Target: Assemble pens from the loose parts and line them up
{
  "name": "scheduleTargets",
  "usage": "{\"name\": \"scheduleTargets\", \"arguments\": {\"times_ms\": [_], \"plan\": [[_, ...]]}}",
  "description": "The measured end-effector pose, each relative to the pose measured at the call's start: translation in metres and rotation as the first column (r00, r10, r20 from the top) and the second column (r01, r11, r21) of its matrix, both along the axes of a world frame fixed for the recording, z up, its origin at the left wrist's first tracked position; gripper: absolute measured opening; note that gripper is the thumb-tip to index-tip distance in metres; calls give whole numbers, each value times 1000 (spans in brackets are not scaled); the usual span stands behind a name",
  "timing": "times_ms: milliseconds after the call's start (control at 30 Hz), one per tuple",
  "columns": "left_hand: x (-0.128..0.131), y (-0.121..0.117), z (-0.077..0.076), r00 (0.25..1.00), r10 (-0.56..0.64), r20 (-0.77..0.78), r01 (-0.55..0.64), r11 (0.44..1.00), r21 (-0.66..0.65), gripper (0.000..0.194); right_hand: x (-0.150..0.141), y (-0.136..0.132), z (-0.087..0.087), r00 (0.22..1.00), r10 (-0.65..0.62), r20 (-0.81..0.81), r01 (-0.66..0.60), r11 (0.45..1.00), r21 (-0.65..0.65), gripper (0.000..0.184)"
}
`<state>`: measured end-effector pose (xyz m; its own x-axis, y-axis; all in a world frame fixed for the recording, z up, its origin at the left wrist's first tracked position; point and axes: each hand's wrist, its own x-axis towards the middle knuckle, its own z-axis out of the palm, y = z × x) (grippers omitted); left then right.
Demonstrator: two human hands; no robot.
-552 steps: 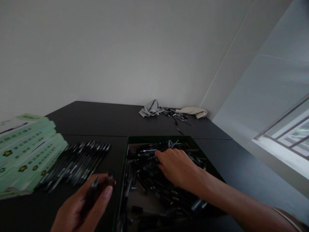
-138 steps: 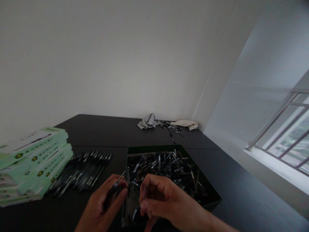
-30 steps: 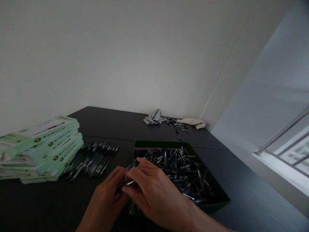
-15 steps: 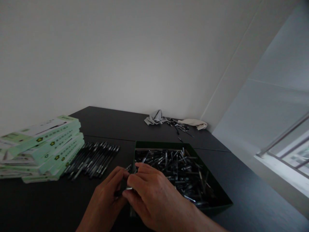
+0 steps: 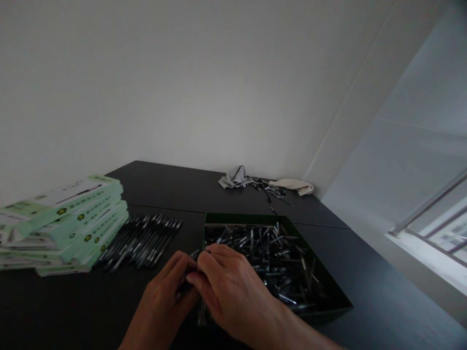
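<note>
My left hand point(image 5: 166, 291) and my right hand point(image 5: 233, 291) meet in front of the near left corner of a dark green box point(image 5: 302, 238). Both have their fingers closed around a dark pen point(image 5: 194, 253). Only its far end shows past my left fingertips; the fingers hide the rest. My right thumb and forefinger pinch at the same spot from the right. Many loose black and clear pen pieces point(image 5: 266, 253) lie jumbled inside the box. To the left, a row of black pens point(image 5: 146, 240) lies side by side on the black table point(image 5: 175, 187).
A leaning stack of pale green and white cartons point(image 5: 73, 228) stands at the left. Toward the wall lie a grey cloth point(image 5: 235, 177), a scattered heap of pen pieces point(image 5: 272, 188) and a cream cloth point(image 5: 294, 185). A window with a metal rail point(image 5: 426, 204) is at the right.
My right fingers have closed in nearer to my left fingertips, and the bright piece that showed between them is now covered. Box, pens and cartons stay in place.
</note>
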<state>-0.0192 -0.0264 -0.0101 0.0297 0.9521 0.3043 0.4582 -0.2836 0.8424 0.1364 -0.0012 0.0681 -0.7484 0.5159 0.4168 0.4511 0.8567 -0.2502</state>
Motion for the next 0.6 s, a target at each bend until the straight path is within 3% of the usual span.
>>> {"name": "scheduleTargets", "arguments": {"times_ms": [133,233,333,500,600], "plan": [[-3,1,2,1000,6,13,-6,1000,-16,8,2,-1,4,999,33,3,-33,995,-99,13],[-3,1,2,999,39,23,-38,999,-34,4,4,-3,7,996,78,37,-75,994,-75,10],[-3,0,1,999,45,30,-43,998,-44,3,2,-1,4,999,42,33,-40,997,-59,10],[-3,0,-1,1000,8,12,-8,1000,-13,7,0,3,-2,1000,-6,-17,6,1000,-9,23],[-3,0,-3,1000,13,5,-13,1000,-25,2,3,1,3,999,11,-46,-14,998,-54,17]]}}
